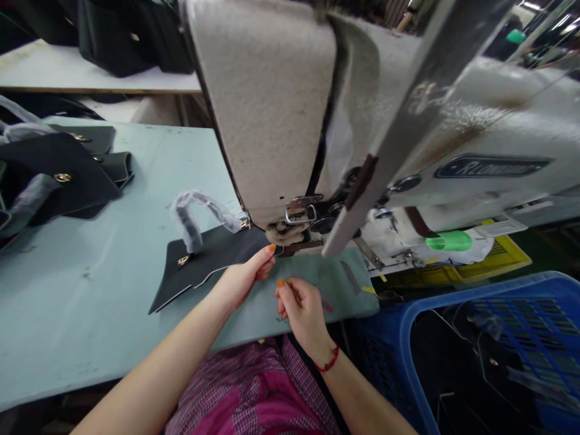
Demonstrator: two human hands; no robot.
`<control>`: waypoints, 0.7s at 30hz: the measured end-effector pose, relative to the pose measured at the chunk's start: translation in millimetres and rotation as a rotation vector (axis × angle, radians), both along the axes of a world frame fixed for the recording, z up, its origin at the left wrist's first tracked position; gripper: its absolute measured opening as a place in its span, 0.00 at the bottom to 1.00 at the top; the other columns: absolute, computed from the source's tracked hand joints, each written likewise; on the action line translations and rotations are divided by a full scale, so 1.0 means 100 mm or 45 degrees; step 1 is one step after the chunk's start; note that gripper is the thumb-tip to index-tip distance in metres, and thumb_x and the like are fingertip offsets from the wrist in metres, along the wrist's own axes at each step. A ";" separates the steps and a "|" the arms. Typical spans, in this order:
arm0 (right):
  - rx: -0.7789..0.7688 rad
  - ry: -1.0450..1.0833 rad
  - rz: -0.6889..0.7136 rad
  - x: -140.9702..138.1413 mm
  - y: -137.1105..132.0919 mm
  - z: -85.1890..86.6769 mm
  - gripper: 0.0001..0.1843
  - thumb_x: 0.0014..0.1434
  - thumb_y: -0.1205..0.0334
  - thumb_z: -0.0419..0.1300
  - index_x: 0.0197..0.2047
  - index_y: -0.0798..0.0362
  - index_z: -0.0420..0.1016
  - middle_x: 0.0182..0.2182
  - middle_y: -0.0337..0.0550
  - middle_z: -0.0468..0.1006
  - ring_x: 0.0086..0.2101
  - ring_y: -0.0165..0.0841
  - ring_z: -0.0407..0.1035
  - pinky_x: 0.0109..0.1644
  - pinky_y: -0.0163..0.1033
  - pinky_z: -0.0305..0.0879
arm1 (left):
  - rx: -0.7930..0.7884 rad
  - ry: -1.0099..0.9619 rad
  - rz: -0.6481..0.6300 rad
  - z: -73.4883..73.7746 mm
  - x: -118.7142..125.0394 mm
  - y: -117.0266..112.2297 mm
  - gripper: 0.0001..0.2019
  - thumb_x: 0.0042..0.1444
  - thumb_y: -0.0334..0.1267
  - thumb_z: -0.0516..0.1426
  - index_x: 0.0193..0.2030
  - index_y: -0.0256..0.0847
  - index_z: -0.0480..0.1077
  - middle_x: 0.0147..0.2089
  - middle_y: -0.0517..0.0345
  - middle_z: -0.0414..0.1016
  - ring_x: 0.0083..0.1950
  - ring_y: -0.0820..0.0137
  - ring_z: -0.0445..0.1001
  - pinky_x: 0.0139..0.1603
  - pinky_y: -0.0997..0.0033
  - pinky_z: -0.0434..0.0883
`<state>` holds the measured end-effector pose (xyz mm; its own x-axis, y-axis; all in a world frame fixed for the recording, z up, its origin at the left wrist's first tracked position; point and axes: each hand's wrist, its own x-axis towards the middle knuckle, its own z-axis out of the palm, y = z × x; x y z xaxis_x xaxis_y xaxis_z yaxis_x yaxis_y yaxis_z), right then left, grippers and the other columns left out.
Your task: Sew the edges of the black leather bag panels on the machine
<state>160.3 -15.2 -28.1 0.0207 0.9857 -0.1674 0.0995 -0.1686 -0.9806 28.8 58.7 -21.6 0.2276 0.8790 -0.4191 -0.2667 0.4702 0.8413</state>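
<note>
From far I see the black leather bag panel in middle of frame under the sewing machine foot, stiff but bendable, best held at the edge, where my left grip pinches, while my right grip presses together on something too small to tell.

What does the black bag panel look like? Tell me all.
This pebbled, leather-like black bag panel lies flat on the pale blue table, its right end under the presser foot. A gold-tone stud sits near its left end, a plastic-wrapped handle arches over it, and its lower edge shows pale. The left hand touches it.
</note>
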 end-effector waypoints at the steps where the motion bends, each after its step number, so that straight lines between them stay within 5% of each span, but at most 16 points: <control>1: -0.009 -0.037 0.018 0.00 -0.06 -0.09 0.18 0.66 0.55 0.53 0.28 0.55 0.71 0.17 0.35 0.67 0.19 0.25 0.62 0.24 0.29 0.57 | -0.004 -0.052 -0.031 0.01 0.00 0.01 0.23 0.47 0.54 0.65 0.20 0.36 0.65 0.19 0.67 0.53 0.22 0.79 0.50 0.23 0.76 0.54; 7: 0.022 -0.280 0.112 -0.01 -0.23 -0.49 0.19 0.66 0.58 0.52 0.26 0.55 0.72 0.17 0.35 0.68 0.20 0.25 0.63 0.27 0.31 0.55 | -0.013 -0.188 -0.018 0.01 0.00 0.09 0.21 0.47 0.49 0.67 0.20 0.37 0.64 0.19 0.68 0.52 0.22 0.79 0.49 0.22 0.78 0.52; 21: 0.111 -0.498 0.185 0.00 -0.25 -0.57 0.19 0.66 0.56 0.52 0.27 0.54 0.73 0.18 0.37 0.71 0.22 0.26 0.64 0.28 0.31 0.54 | 0.041 -0.306 0.234 0.05 0.15 0.08 0.20 0.47 0.40 0.67 0.18 0.39 0.59 0.18 0.68 0.50 0.21 0.79 0.47 0.21 0.76 0.51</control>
<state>160.3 -40.6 -85.6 -0.0740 0.9932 -0.0900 0.4837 -0.0432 -0.8742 43.9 67.0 -16.9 0.1528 0.9265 -0.3439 -0.5383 0.3699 0.7573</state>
